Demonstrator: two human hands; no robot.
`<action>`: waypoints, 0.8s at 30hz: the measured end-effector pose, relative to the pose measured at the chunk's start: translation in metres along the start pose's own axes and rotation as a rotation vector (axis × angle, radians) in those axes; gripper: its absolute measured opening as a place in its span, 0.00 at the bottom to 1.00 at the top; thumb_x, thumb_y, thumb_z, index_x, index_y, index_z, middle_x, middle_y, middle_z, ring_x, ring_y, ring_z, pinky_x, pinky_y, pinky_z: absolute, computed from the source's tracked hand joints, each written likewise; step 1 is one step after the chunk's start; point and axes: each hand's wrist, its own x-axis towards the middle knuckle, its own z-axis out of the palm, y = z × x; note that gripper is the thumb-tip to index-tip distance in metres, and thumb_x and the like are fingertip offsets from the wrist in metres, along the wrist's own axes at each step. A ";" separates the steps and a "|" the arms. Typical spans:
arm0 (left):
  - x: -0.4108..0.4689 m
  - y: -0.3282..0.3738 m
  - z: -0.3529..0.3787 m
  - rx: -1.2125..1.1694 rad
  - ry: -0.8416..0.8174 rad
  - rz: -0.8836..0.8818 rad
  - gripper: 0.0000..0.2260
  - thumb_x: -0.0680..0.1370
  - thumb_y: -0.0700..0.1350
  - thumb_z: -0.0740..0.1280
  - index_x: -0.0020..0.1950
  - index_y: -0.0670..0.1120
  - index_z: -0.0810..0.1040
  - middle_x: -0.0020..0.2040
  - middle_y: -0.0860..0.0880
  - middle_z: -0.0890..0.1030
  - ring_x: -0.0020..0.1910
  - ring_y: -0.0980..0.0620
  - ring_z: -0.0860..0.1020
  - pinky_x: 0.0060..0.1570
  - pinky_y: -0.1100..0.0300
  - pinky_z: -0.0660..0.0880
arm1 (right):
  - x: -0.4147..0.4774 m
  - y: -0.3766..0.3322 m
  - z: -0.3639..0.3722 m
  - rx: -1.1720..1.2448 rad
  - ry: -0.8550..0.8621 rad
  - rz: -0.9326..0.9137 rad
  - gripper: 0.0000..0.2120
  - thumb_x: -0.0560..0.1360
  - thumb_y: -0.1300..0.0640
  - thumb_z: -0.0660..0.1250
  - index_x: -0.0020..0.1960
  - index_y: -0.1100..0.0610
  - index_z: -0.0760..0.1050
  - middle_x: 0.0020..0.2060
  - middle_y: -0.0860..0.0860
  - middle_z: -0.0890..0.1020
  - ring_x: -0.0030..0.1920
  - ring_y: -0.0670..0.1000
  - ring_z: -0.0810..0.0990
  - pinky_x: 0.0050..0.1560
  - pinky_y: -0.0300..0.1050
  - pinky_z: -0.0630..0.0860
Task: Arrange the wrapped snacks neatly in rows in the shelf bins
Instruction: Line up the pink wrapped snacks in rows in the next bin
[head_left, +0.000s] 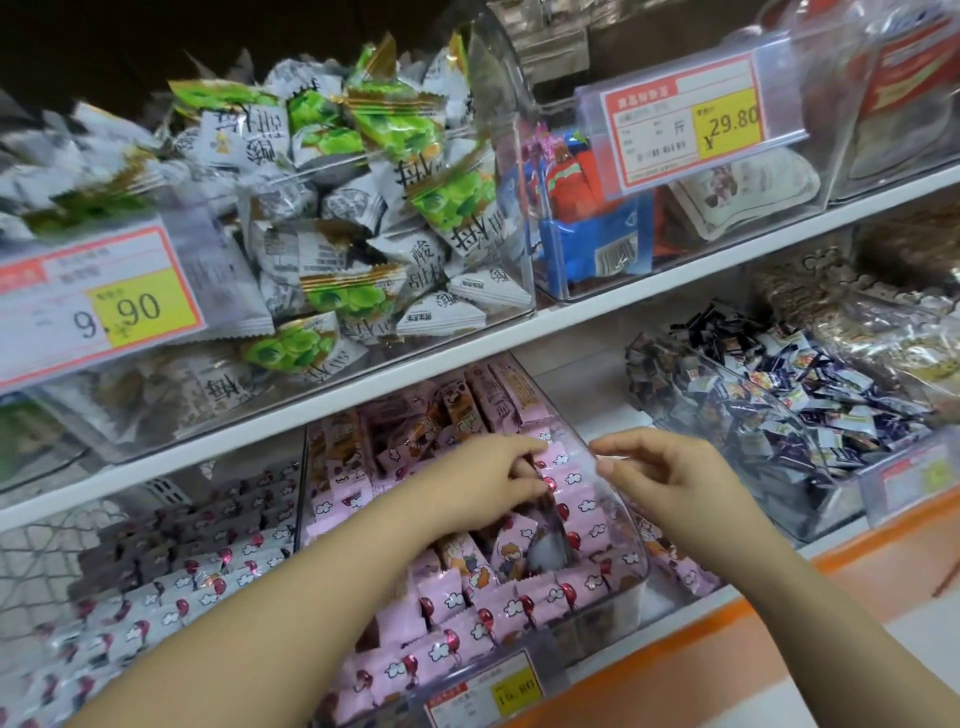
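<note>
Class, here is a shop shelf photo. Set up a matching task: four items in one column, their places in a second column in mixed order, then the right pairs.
Items
1. pink cloud-print wrapped snacks
2. green-and-white wrapped snacks
3. small dark blue wrapped sweets
4. red-and-yellow price tag reading 29.80

Places
A. upper shelf, left
B. upper shelf, right
C. lower shelf, right
D. lower shelf, beneath the left hand

Pairs: 1-D, 2-A, 3-C, 4-B

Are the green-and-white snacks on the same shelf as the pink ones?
No, the green-and-white snacks sit on the shelf above the pink snacks.
</note>
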 end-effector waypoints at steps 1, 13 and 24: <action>-0.004 -0.004 -0.003 -0.032 -0.021 0.002 0.18 0.78 0.48 0.66 0.68 0.49 0.72 0.54 0.56 0.79 0.47 0.59 0.77 0.49 0.65 0.73 | -0.001 0.000 -0.001 0.000 0.014 0.000 0.05 0.74 0.57 0.69 0.48 0.50 0.80 0.25 0.46 0.79 0.25 0.45 0.69 0.27 0.33 0.67; -0.015 -0.013 -0.002 0.411 -0.110 0.100 0.07 0.78 0.49 0.66 0.49 0.47 0.79 0.48 0.48 0.79 0.48 0.48 0.76 0.50 0.53 0.74 | -0.005 -0.005 -0.001 0.018 -0.018 -0.006 0.06 0.75 0.60 0.68 0.48 0.51 0.79 0.19 0.43 0.72 0.20 0.41 0.64 0.23 0.31 0.62; -0.033 -0.001 -0.008 -0.055 0.137 -0.041 0.08 0.82 0.47 0.56 0.44 0.49 0.68 0.39 0.53 0.77 0.40 0.54 0.81 0.32 0.63 0.70 | -0.003 -0.005 0.001 0.014 -0.015 0.007 0.06 0.75 0.60 0.69 0.47 0.50 0.80 0.22 0.42 0.76 0.22 0.38 0.71 0.26 0.27 0.64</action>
